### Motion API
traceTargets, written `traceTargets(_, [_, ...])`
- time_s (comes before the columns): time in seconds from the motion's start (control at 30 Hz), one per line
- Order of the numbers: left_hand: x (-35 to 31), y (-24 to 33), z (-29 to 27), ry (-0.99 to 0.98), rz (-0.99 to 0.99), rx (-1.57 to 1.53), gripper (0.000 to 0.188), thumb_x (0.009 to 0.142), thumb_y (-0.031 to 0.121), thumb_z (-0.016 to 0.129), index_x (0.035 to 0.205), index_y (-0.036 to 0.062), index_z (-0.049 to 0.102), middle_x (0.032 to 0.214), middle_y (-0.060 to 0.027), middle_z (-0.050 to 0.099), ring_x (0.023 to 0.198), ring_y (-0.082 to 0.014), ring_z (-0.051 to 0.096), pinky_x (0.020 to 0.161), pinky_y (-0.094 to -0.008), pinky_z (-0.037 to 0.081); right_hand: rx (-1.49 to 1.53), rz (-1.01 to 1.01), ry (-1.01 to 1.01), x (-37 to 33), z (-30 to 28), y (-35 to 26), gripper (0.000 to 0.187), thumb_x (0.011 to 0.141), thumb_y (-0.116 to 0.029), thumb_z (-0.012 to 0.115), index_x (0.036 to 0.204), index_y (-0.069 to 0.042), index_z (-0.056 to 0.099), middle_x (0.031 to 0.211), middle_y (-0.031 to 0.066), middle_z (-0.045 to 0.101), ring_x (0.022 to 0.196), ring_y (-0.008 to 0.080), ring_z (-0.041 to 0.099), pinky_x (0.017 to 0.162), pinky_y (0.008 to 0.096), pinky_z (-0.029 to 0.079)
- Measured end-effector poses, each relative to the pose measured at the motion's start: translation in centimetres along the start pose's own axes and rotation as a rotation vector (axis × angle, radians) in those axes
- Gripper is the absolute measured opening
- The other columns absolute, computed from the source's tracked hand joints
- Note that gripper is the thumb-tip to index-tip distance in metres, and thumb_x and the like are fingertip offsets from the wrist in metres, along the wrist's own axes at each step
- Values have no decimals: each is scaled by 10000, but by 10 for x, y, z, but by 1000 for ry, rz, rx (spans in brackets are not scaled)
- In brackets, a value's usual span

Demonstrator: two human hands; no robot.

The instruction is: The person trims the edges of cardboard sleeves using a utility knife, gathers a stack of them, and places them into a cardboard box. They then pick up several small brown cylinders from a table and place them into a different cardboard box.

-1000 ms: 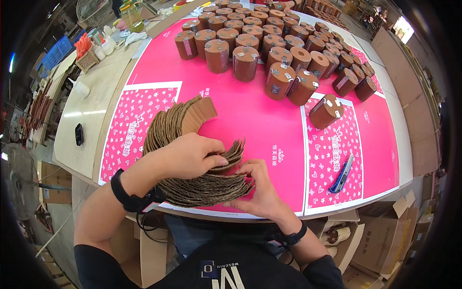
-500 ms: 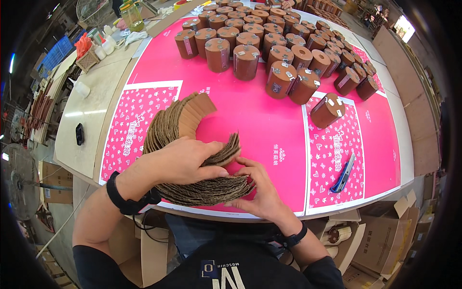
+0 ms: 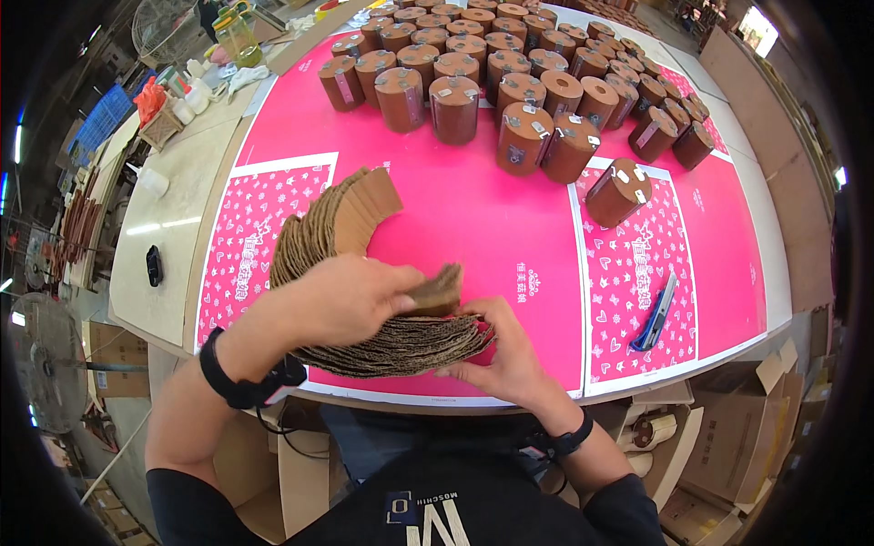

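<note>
1. Left hand [image 3: 350, 296] fingers [image 3: 401, 289] pinched shut on a small bundle of cardboard pieces [image 3: 439, 289], thumb under, fingers over; bundle raised off the top of the fanned cardboard stack [image 3: 410, 346].
2. Right hand [image 3: 505, 350] fingers curled closed around the right end of the stack, thumb on top, fingertips under the edge; stack pressed between both hands.
3. Stack lies at the near edge of the worktop [image 3: 173, 227], centre, on the pink printed sheet [image 3: 473, 209]. It curves in an arc from the hands up the left to a far tip [image 3: 364, 205] with tan faces showing.
4. Versus half a second ago: the bundle under the left fingers has lifted further and is tilted up more clearly clear of the stack; right hand in about the same spot, still gripping the stack end. Arc of cardboard unchanged on the left.
5. Black wristband on left wrist [image 3: 241, 387], black band on right wrist [image 3: 564, 441].
6. Right of the hands: blue utility knife [image 3: 655, 314] flat on the sheet, well apart from the stack.
7. Far side: many brown cylindrical boxes [image 3: 510, 82] upright in rows; one cylinder [image 3: 617, 191] tipped, nearer than the others on the right.
8. Left, off the sheet: small black device [image 3: 154, 265] on the pale worktop; bottles and clutter at far left [image 3: 196, 82].
</note>
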State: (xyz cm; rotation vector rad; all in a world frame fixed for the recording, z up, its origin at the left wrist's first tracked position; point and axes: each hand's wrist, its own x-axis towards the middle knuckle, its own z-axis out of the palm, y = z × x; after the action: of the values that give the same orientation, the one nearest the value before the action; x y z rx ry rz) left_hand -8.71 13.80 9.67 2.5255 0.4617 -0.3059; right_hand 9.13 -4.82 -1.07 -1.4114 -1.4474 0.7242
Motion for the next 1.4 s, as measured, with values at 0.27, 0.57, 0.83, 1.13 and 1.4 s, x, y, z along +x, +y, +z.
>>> traceTargets(0.27, [-30, 30, 42, 349, 117, 365, 946, 894, 615, 665, 1508, -55, 403, 1136, -217, 630, 1064, -393, 616, 1026, -543, 371, 62, 37, -6, -1, 1, -6, 891, 723, -171, 939, 1449, -33, 442, 1380, 191, 518, 1239, 349, 558, 1066, 437, 477])
traceTargets(0.57, [-24, 35, 44, 167, -34, 365, 1138, 683, 422, 801, 1572, -63, 282, 1136, -217, 557, 1070, -374, 583, 1037, -549, 350, 42, 128, -263, 10, -3, -6, 1174, 751, -97, 780, 1621, 24, 1, 1652, 322, 157, 1571, 433, 157, 1270, 482, 214])
traceTargets(0.83, [-30, 33, 48, 174, -33, 316, 1217, 677, 538, 839, 1587, -30, 265, 1191, -244, 538, 1144, -422, 550, 1104, -598, 308, 73, 29, -439, 47, -28, -15, 1180, 697, -60, 757, 1630, -14, 36, 1657, 295, 139, 1572, 424, 159, 1275, 487, 207])
traceTargets(1.13, [-31, 33, 52, 283, 49, 338, 1209, 736, 517, 847, 1605, -30, 209, 1492, -341, 403, 1376, -485, 430, 1209, -656, 191, 228, 118, -211, 20, -23, -11, 1055, 755, -22, 768, 1590, 3, 124, 1598, 255, 314, 1523, 391, 311, 1253, 476, 270])
traceTargets(1.4, [-26, 24, 54, 347, 110, 165, 1245, 748, 539, 829, 1602, -69, 158, 1585, -363, 270, 1492, -498, 287, 1239, -614, 158, 200, 38, -180, 13, -7, -10, 1033, 751, -41, 838, 1575, -68, 216, 1596, 202, 328, 1498, 358, 351, 1229, 468, 302])
